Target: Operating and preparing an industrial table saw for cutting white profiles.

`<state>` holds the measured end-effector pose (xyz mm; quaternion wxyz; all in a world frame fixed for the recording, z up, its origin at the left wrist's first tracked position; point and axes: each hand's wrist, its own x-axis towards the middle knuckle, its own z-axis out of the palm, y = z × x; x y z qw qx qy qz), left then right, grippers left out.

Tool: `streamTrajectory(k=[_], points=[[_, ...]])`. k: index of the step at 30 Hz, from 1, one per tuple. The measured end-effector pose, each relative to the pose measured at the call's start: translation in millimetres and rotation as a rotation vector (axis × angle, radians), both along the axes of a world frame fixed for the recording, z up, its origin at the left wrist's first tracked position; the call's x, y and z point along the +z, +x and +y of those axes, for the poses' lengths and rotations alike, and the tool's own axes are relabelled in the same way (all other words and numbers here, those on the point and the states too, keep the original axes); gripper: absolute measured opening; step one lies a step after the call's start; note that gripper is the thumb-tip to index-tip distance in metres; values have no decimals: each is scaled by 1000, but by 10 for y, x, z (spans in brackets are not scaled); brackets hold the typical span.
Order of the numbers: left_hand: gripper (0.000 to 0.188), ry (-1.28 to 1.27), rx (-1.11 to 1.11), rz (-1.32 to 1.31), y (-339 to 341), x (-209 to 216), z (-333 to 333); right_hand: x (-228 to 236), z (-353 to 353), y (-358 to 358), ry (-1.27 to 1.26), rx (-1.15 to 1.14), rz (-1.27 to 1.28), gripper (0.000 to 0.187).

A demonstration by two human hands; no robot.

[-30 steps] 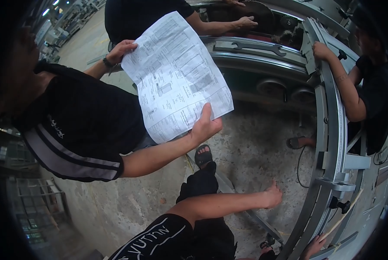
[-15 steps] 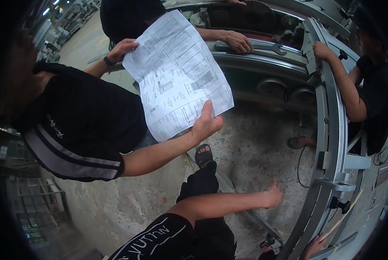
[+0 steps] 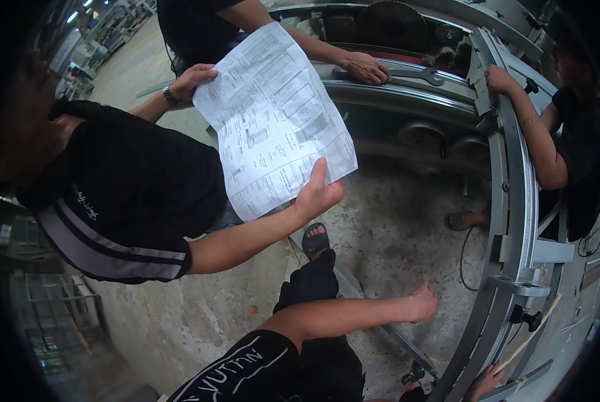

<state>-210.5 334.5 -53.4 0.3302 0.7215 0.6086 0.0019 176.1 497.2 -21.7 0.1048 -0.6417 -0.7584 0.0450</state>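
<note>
While the R hand point(image 3: 488, 383) is right by the near end of the long metal rail point(image 3: 522, 214), it's mostly cut off, so can't tell how closed it is or if it's holding anything. Thin yellowish strip point(image 3: 533, 329) runs up beside it. L hand point(image 3: 421, 303) is out over the concrete floor point(image 3: 380, 241), fingers loosely curled, nothing in it, a bit L of the rail. Beyond, a co-worker point(image 3: 132, 174) holds a printed sheet point(image 3: 280, 124) w/ both hands. Farther back, another person's hand point(image 3: 366, 67) rests next to an open-end wrench point(image 3: 417, 75), w/ a round toothed blade point(image 3: 388, 25) behind.
</note>
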Motion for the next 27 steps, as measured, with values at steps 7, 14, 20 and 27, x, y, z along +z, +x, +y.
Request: streamTrajectory(k=[7,14,20,27], points=[[32,-1,20,2,9,-40,90,-34,92,17,20,4,-35,35],[32,-4,22,-22,-39,-29,241,5,277,0,-45,-56,35,35],[33,-57,2,-24,-215,123,461,683,197,-966,-118,-78,-177,49],[29,-86,8,-52,-404,142,827,654,554,-1079,-94,-24,-194,50]])
